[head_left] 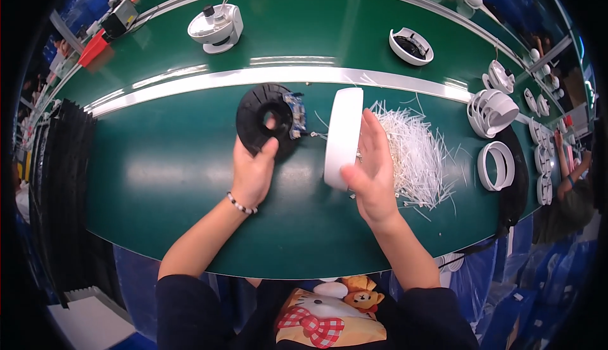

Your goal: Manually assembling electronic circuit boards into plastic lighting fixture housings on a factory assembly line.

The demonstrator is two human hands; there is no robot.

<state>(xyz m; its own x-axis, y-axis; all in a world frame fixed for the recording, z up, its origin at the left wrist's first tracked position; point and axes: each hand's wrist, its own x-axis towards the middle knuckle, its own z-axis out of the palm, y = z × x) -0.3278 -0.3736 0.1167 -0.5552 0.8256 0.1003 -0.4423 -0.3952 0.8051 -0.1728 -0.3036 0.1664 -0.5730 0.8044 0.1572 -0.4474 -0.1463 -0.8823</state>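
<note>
White ties [415,154], stacked rings [491,112]

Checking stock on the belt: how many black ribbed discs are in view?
1. The black ribbed disc is in the left hand, beside the white round housing held by the right hand. Others may be hidden.

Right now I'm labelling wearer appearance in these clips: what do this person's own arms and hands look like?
Both forearms are bare. Dark navy sleeves are pushed up to the elbows. The left hand has a beaded bracelet at the wrist, with pale and dark beads. The right hand wears nothing: no gloves, rings or watch visible.
</note>
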